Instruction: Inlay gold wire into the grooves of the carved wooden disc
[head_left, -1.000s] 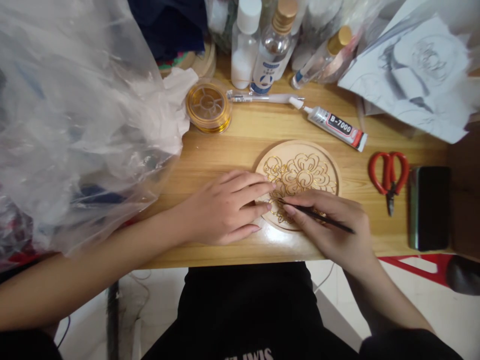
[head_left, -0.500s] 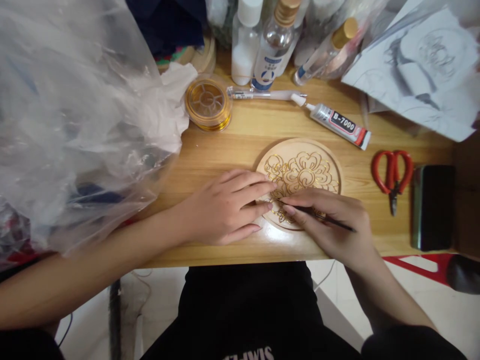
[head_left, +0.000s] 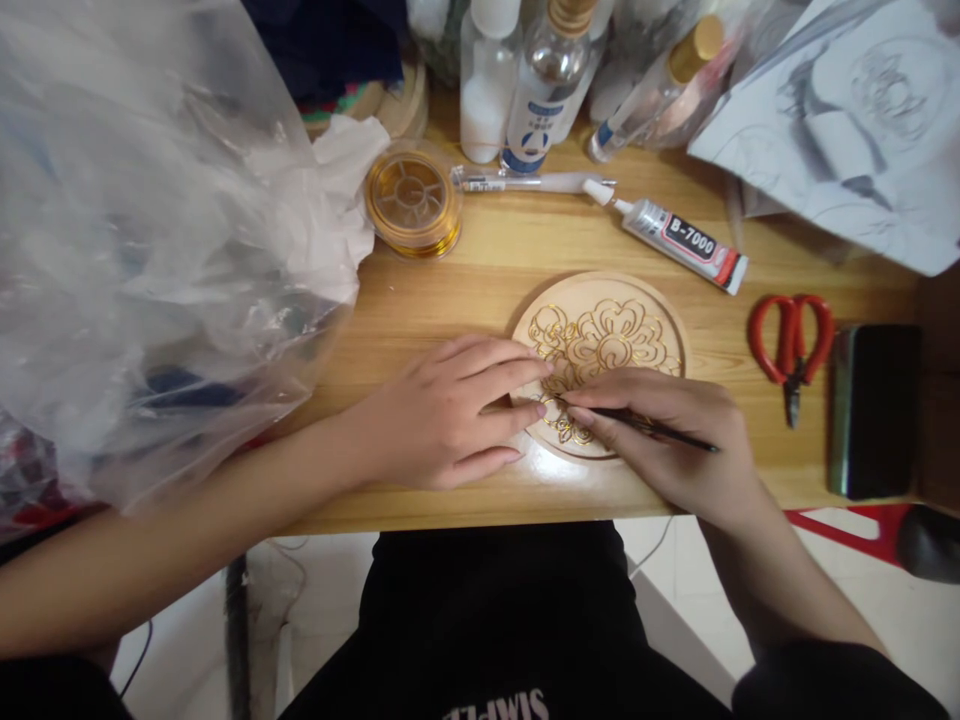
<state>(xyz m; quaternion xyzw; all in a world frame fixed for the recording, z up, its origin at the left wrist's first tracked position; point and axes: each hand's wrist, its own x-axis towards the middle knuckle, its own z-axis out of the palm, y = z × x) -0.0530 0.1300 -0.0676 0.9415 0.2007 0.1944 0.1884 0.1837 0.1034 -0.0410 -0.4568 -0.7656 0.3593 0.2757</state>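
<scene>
A round wooden plate [head_left: 589, 288] with gold wire flower outlines lies on the wooden table [head_left: 450, 300]. My left hand [head_left: 469, 410] rests flat with its fingers apart, their tips on the plate's left edge. Between the thumb and fingers of my right hand [head_left: 667, 430] is a thin dark tool [head_left: 679, 435], which slants down to the left. Its tip meets the wire pattern at the plate's lower left, close to my left fingertips. The right hand covers the plate's lower right part.
Behind the plate are a gold wire spool [head_left: 414, 200], a pen [head_left: 525, 181], a B-7000 glue tube [head_left: 686, 243] and bottles [head_left: 538, 100]. Red-handled pliers [head_left: 791, 345] and a dark phone-like object [head_left: 876, 410] lie right. A large plastic bag [head_left: 165, 220] fills the left.
The view has shifted slightly. My right hand and the tool have moved a little up and to the right, while my left hand stays in place.
</scene>
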